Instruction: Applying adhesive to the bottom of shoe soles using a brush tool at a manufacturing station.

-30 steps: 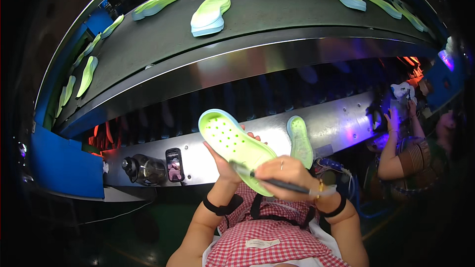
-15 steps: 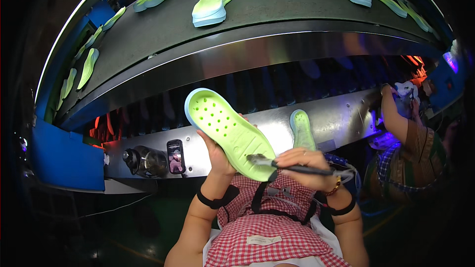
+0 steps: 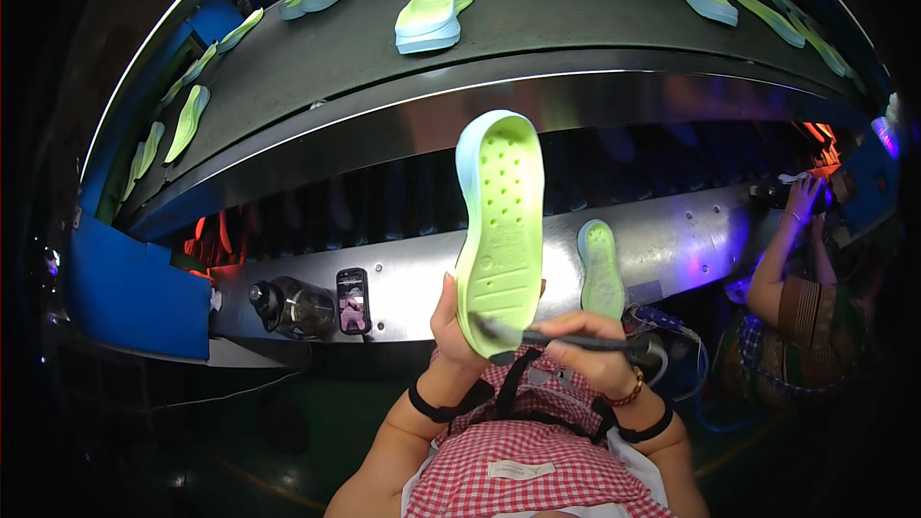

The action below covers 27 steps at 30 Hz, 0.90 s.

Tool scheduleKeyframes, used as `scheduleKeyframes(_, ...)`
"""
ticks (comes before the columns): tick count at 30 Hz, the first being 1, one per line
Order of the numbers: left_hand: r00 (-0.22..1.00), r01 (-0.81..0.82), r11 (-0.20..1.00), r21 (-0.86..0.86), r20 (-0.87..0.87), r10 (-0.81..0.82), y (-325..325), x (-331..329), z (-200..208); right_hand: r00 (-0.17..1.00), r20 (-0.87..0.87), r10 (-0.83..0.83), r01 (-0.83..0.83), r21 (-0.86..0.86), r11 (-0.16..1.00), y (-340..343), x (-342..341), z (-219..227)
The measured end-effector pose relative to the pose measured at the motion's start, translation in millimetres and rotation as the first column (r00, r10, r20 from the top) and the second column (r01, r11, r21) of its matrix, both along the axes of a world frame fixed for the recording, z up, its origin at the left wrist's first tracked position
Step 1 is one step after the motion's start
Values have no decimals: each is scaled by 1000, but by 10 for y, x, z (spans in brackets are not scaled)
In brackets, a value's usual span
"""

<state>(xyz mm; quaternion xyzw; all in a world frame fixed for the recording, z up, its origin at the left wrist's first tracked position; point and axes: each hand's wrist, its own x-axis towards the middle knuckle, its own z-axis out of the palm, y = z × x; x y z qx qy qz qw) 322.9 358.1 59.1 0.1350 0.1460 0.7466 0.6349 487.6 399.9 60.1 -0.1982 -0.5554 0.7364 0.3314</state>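
Note:
My left hand (image 3: 457, 328) is closed round the lower end of a lime-green shoe sole (image 3: 504, 230) with a pale blue rim. The sole is held nearly upright, its inner face toward me, showing small holes at the top and grooves lower down. In my right hand (image 3: 597, 357) is a brush (image 3: 576, 341) with a dark handle, held sideways. Its blurred bristles lie against the sole's lower part, near the black tip. To the right, a second green sole (image 3: 602, 269) lies on the metal ledge (image 3: 422, 273).
Beyond the ledge, a dark conveyor belt (image 3: 537, 19) carries several green and blue soles. A dark bottle (image 3: 293, 307) and a phone (image 3: 353, 301) stand at the ledge's left. A cable (image 3: 667, 319) lies right of my hand. A co-worker's arm (image 3: 775, 249) reaches in at the right.
The sole in my left hand has turned from leaning left to nearly upright and shifted right. The brush has stayed low on it. The co-worker's hands have moved.

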Motion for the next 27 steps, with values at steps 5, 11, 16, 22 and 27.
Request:
scheduleKeyframes(5,999,-46,999,29,21,45,47,-58,-58,990,124,-72,48,185,982,104,29,114)
scheduleKeyframes(11,1000,-22,1000,-22,-10,22,110,-163,-137,988,59,145,-156,294,943,238,-3,307)
scheduleKeyframes(16,997,-15,999,-29,-76,13,102,-205,-99,981,66,181,-182,625,759,390,-6,326)
scheduleKeyframes(22,978,186,982,-34,100,-182,146,-198,87,952,95,292,-274,691,668,272,13,356)
scheduleKeyframes(27,897,431,870,-238,5,-443,140,-320,33,951,248,185,-308,696,649,465,131,374)
